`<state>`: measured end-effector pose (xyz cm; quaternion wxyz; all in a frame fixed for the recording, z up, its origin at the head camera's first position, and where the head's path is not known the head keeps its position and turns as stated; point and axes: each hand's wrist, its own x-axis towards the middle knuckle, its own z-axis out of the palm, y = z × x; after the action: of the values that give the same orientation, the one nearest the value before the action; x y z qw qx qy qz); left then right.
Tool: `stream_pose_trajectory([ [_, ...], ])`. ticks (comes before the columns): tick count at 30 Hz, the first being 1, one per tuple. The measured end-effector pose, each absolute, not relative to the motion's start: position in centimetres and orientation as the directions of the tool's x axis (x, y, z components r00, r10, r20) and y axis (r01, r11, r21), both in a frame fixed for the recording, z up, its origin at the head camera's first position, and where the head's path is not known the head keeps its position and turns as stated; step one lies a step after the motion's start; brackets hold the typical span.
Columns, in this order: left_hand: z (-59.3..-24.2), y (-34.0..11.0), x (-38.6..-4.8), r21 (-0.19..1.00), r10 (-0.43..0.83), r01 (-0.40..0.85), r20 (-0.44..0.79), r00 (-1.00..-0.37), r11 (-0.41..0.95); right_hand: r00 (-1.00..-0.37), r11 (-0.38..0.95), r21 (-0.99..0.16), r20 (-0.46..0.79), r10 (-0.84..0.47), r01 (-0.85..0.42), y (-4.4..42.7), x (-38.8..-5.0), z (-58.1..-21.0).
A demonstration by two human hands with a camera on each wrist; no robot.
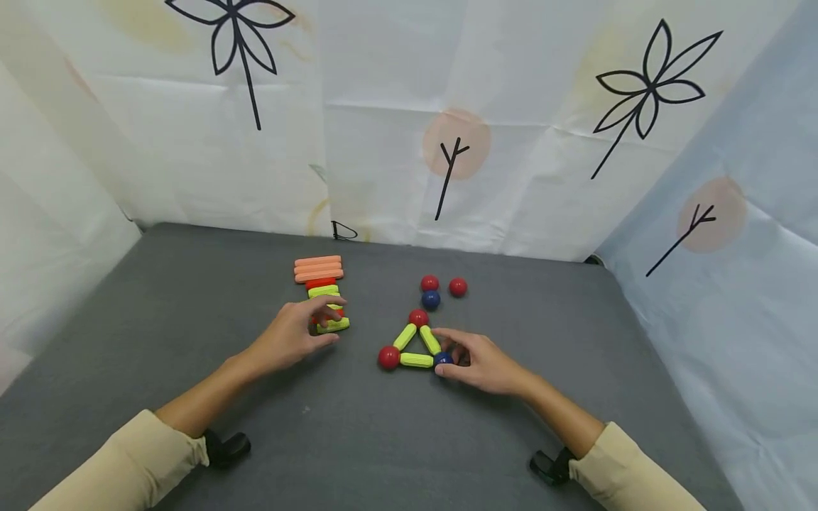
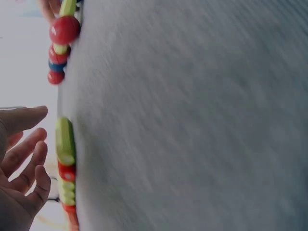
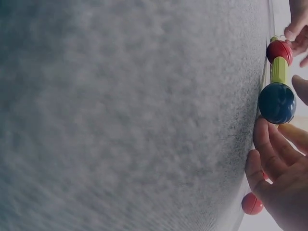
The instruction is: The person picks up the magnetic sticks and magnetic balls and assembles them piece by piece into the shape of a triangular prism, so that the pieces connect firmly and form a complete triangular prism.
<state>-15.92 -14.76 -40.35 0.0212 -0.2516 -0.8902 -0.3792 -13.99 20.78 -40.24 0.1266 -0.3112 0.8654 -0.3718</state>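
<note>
In the head view a triangle of three yellow-green rods [image 1: 417, 360] lies flat, joined by a red ball [image 1: 418, 317] at the top, another red ball [image 1: 389, 357] at the left and a blue ball [image 1: 444, 360] at the right. My right hand [image 1: 479, 362] holds this blue ball, fingers and thumb curled about it; one finger reaches along the right rod. My left hand [image 1: 297, 333] hovers over the near end of a row of red and yellow-green rods [image 1: 334, 325], holding nothing. Its spread fingers show apart from those rods in the left wrist view.
Orange rods [image 1: 318, 270] lie side by side at the far end of the row. Beyond the triangle sit a loose blue ball [image 1: 431, 300] and two red balls [image 1: 458, 287]. A printed cloth [image 1: 383, 170] hangs behind the dark grey table [image 1: 358, 440].
</note>
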Motion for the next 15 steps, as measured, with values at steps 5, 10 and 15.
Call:
stream_pose_trajectory([
  [5, -41.06, -15.70, -16.12, 0.637, 0.422, 0.455, 0.216, -0.881, 0.623, -0.786, 0.549, -0.731, -0.029, -0.618, -0.405, 20.86, -14.09, -40.09],
  [10, -41.17, -15.54, -16.41, 0.565, 0.421, 0.458, 0.204, -0.884, 0.687, -0.787, 0.550, -0.747, -0.058, -0.614, -0.373, 20.78, -14.27, -39.99],
  [15, -41.00, -15.00, -16.34, 0.450, 0.427, 0.476, 0.214, -0.879, 0.756, -0.785, 0.547, -0.749, -0.057, -0.616, -0.374, 20.80, -14.42, -40.24],
])
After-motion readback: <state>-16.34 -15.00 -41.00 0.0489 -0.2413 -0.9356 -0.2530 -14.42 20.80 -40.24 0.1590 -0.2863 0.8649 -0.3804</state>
